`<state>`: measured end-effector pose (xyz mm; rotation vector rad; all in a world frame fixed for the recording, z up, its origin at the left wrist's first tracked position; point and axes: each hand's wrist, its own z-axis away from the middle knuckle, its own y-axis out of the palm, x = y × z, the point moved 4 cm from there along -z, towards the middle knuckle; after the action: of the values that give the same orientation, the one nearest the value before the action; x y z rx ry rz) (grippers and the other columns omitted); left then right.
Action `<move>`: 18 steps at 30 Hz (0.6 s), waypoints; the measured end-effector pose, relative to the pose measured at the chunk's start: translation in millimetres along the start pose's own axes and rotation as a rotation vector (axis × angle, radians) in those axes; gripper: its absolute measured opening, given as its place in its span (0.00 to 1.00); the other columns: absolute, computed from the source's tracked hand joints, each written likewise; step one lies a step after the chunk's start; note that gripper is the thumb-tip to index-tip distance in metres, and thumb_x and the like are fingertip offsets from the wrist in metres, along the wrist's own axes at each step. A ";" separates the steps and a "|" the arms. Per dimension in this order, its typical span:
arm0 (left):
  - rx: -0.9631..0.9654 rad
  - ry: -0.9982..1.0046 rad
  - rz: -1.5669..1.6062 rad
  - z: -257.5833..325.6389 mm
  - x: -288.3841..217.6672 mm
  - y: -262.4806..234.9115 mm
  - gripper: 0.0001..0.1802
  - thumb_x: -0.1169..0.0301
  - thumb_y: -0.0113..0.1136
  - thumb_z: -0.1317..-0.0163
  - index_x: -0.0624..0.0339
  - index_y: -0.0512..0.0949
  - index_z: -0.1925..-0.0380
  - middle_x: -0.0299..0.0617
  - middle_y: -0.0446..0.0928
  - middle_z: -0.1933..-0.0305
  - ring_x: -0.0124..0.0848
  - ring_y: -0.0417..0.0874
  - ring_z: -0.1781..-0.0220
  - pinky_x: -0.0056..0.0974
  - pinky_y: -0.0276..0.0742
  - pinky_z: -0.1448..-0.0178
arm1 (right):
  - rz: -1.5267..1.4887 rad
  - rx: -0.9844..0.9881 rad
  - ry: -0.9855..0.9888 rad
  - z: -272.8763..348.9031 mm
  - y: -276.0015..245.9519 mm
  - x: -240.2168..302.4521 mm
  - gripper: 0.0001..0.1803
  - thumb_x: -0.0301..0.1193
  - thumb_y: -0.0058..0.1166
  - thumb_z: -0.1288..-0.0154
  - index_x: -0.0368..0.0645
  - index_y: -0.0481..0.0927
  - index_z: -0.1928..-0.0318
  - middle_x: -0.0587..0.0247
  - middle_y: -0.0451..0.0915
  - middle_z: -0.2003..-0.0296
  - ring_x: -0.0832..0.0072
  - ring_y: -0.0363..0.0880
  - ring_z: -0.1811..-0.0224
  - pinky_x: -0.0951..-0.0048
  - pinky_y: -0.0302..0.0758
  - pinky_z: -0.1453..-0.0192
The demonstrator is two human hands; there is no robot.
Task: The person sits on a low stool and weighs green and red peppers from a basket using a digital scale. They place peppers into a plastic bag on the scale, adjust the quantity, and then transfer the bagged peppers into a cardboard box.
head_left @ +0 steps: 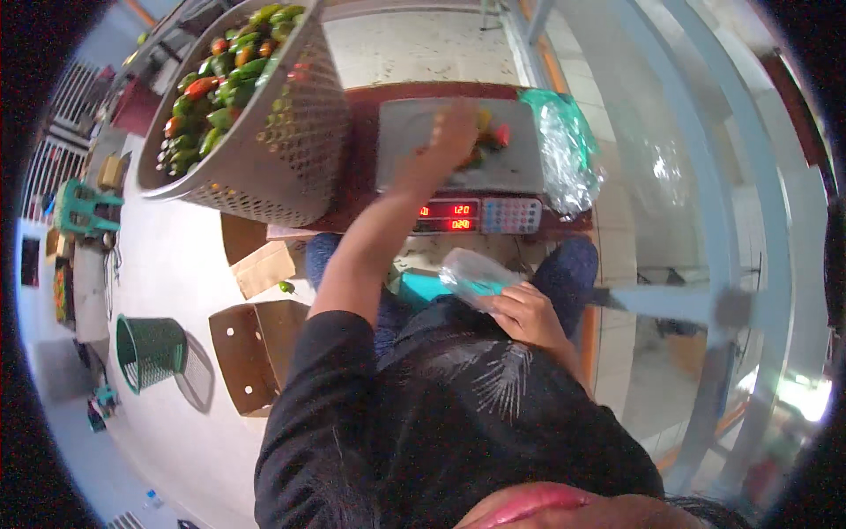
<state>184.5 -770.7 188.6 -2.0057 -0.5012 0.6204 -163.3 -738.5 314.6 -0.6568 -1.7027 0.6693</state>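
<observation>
My left hand point(454, 139) reaches over the grey plate point(405, 123) of a weighing scale. It is smeared by motion, so its fingers cannot be made out. Small peppers point(502, 135), red, yellow and green, lie on the plate beside and partly under it. A clear plastic bag point(471, 271) is gripped in my right hand point(526, 315), low in front of my lap. On the scale's near side, a panel point(454, 217) shows lit red digits next to rows of keys.
A tall grey perforated basket point(308, 123) full of green and red peppers stands left of the scale. Clear and green plastic bags point(564, 145) lie on its right. Cardboard boxes point(238, 353) and a green basket point(152, 353) are on the floor at left.
</observation>
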 end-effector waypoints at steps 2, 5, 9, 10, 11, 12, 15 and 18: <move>-0.108 0.036 0.025 5.6 10.0 -3.1 0.23 0.64 0.65 0.51 0.60 0.74 0.54 0.51 0.74 0.53 0.49 0.76 0.49 0.49 0.72 0.47 | -0.014 -0.020 -0.024 -3.9 1.0 1.7 0.15 0.25 0.60 0.50 0.45 0.82 0.58 0.59 0.76 0.71 0.60 0.77 0.65 0.62 0.74 0.56; -0.045 -0.003 0.293 -14.7 -54.0 -96.8 0.23 0.67 0.64 0.48 0.61 0.73 0.52 0.53 0.74 0.54 0.50 0.77 0.50 0.48 0.73 0.47 | -0.023 -0.045 0.053 -1.7 -4.9 3.5 0.12 0.22 0.61 0.53 0.39 0.81 0.63 0.56 0.77 0.71 0.57 0.76 0.67 0.61 0.73 0.61; -0.246 0.059 0.353 0.2 -53.3 -256.9 0.22 0.70 0.65 0.50 0.61 0.73 0.53 0.52 0.74 0.56 0.48 0.77 0.53 0.45 0.74 0.48 | -0.050 0.012 0.039 -13.1 -0.9 10.7 0.12 0.23 0.60 0.52 0.38 0.81 0.63 0.55 0.76 0.71 0.57 0.76 0.66 0.62 0.73 0.59; -0.327 0.063 0.364 7.9 -39.6 -289.1 0.22 0.71 0.66 0.50 0.61 0.74 0.53 0.51 0.74 0.56 0.48 0.78 0.53 0.45 0.75 0.49 | -0.052 0.020 0.016 -17.0 -0.5 13.6 0.12 0.22 0.60 0.52 0.38 0.81 0.63 0.55 0.76 0.71 0.57 0.76 0.66 0.62 0.73 0.59; -0.427 0.029 0.279 14.0 -23.3 -317.8 0.22 0.72 0.66 0.50 0.61 0.74 0.53 0.51 0.75 0.56 0.47 0.78 0.53 0.44 0.75 0.49 | -0.053 0.026 -0.004 -20.4 0.5 16.4 0.12 0.22 0.60 0.52 0.38 0.81 0.63 0.55 0.76 0.71 0.57 0.76 0.66 0.63 0.72 0.58; -0.524 0.000 0.200 18.2 -4.8 -341.3 0.22 0.73 0.66 0.50 0.61 0.74 0.53 0.51 0.75 0.55 0.47 0.78 0.53 0.44 0.75 0.48 | -0.052 0.041 -0.007 -22.9 1.9 18.3 0.12 0.22 0.60 0.51 0.37 0.81 0.62 0.55 0.76 0.71 0.57 0.76 0.66 0.63 0.72 0.58; -0.548 -0.032 -0.024 33.6 53.0 -387.9 0.23 0.68 0.66 0.46 0.60 0.74 0.49 0.51 0.76 0.50 0.45 0.79 0.51 0.42 0.75 0.47 | -0.041 0.076 -0.019 -27.7 6.3 23.1 0.13 0.22 0.60 0.51 0.38 0.80 0.62 0.56 0.76 0.71 0.57 0.75 0.65 0.63 0.72 0.58; -0.224 -0.400 0.457 45.3 118.5 -405.0 0.26 0.60 0.61 0.38 0.58 0.71 0.43 0.43 0.78 0.51 0.31 0.78 0.50 0.35 0.74 0.46 | -0.027 0.072 -0.032 -28.6 6.8 22.2 0.13 0.22 0.59 0.51 0.39 0.81 0.61 0.56 0.76 0.71 0.57 0.75 0.66 0.63 0.72 0.58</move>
<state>211.3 -481.6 498.2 -2.2338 -0.3549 1.3127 -139.5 -715.0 330.0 -0.5744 -1.7055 0.7223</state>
